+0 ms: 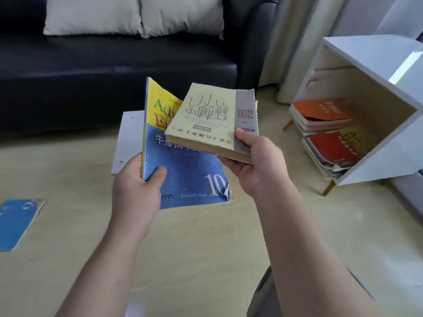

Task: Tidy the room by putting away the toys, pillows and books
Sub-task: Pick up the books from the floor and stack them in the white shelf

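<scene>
My left hand [139, 186] grips the spine edge of a blue and yellow textbook [183, 170], held tilted above the floor. My right hand [258, 163] holds a pale yellow paperback [206, 117] by its near right corner, thumb on the cover; it overlaps the top of the blue book. To the right stands a white open cabinet [375, 53] with a stack of books inside, orange [322, 109] and red [334, 147] covers on top. Two light pillows [135, 14] lean on the dark sofa [114, 65].
Another blue book [16, 223] lies on the beige floor at the far left. A white flat sheet or board [128, 138] lies on the floor behind the held books. Curtains [297, 42] hang beside the cabinet.
</scene>
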`<state>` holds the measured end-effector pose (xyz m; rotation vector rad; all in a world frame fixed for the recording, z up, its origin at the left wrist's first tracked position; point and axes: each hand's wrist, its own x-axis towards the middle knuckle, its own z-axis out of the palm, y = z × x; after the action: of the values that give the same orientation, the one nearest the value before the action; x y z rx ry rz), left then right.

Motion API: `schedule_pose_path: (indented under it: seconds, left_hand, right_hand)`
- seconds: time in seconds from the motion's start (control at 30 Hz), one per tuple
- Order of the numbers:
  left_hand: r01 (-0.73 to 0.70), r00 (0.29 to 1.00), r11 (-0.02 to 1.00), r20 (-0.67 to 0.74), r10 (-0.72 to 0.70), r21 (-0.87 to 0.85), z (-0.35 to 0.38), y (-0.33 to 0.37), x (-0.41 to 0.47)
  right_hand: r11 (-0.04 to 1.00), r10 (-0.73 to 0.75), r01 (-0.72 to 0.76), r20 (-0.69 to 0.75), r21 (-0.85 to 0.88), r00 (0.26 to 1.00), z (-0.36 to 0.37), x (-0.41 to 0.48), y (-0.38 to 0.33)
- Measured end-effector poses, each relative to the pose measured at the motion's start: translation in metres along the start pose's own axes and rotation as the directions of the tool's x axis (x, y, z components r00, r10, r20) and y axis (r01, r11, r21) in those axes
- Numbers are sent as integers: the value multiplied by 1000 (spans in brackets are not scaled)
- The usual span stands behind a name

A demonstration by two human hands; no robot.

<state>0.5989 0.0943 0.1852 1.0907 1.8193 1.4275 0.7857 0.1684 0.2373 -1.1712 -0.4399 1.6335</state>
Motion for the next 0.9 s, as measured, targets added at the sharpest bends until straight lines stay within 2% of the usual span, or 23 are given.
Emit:
schedule_pose_path:
  seconds: [0.1, 0.2, 0.4, 0.67, 0.77, 0.87, 0.9]
  left_hand:
    - [-17, 999, 999, 40, 16, 44, 71, 22, 16]
    - [67, 994, 997, 91, -69, 24, 145, 39, 37]
    - [97, 960, 992, 256, -115, 83, 274, 65, 69]
    - [93, 803, 978, 567, -185, 187, 370, 80, 117]
    - [161, 712, 958, 644, -278, 236, 391, 66, 133]
    - [284, 671, 928, 642, -371, 239, 404, 55, 147]
    - [354, 620, 907, 668, -412, 230, 409, 52, 155]
  right_hand:
    - [994, 11, -10, -15, 111, 1000, -37, 26, -37]
    - [971, 46, -46, 6, 237, 999, -77, 53, -73]
    - [940, 24, -32, 29, 340, 999, -155, 105, -130]
    - [829, 71, -51, -15, 557, 997, -196, 149, -148]
    - [858, 59, -17, -65, 514, 996, -212, 155, -151]
    - [946, 37, 2, -114, 323, 993, -240, 149, -159]
    - [969, 35, -3, -124, 248, 992, -250, 144, -162]
